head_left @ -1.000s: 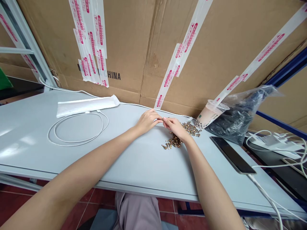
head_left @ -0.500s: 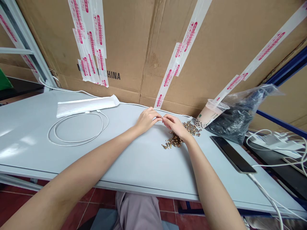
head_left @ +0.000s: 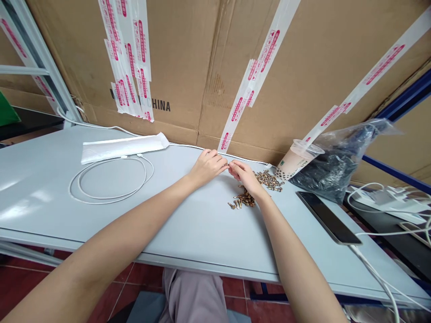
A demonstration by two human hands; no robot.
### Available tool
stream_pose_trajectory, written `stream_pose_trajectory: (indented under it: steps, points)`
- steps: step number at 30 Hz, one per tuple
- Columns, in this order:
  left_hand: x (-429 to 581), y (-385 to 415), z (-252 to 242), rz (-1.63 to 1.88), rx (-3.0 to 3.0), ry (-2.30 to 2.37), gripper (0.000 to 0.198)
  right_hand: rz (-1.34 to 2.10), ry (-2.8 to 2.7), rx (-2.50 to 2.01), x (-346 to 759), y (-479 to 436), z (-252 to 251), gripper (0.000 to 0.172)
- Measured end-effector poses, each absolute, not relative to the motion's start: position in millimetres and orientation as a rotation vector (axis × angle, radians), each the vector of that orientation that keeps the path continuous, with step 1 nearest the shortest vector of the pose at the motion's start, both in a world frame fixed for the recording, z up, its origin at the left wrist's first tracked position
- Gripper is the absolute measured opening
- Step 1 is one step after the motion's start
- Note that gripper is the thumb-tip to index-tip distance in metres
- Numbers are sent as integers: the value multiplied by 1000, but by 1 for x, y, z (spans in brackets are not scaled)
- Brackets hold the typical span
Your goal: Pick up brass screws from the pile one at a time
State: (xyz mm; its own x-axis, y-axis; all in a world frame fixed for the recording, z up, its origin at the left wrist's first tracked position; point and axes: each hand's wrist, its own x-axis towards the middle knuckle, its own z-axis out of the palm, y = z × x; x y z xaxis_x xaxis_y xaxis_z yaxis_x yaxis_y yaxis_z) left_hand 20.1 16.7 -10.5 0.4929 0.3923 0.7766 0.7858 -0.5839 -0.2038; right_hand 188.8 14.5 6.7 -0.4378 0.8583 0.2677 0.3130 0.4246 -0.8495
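Observation:
Over the grey table, my left hand (head_left: 209, 168) and my right hand (head_left: 245, 176) meet at the fingertips. Both are closed in a pinch on a small brass-coloured screw (head_left: 227, 164), mostly hidden by the fingers. Under and beside my right wrist lies a heap of brass-coloured screws (head_left: 247, 198), partly covered by that hand. Just behind it spreads a second heap of smaller brass-coloured pieces (head_left: 269, 179), perhaps nuts, too small to make out surely.
A bubble tea cup (head_left: 296, 161) leans by a clear plastic bag (head_left: 336, 166) of dark contents. A phone (head_left: 326, 217) lies at right, cables beside it. At left are a white paper sleeve (head_left: 124, 148) and a coiled white cable (head_left: 111, 197). A taped cardboard box (head_left: 182, 58) stands behind.
My left fingers have curled in more at the meeting point, with the back of that hand turned up. My right hand has barely shifted. The view has moved slightly.

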Motion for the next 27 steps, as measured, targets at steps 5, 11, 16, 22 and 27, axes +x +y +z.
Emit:
stream_pose_trajectory:
  steps: [5,11,16,22,27]
  points:
    - [19,17,-9,-848,-2157,-909,29,989,-1957,-965,188,14,6,36]
    - [18,16,-8,-875,-2241,-968,32,1065,-1888,-955,187,13,7,39]
    - [23,15,-7,-1114,-2392,-1090,28,1141,-1763,-892,187,15,9,38]
    - [32,8,-3,-1539,-2369,-1233,22,1326,-1598,-786,179,14,8,31]
    - [37,8,2,-1713,-2287,-1222,17,1434,-1517,-726,172,11,7,30]
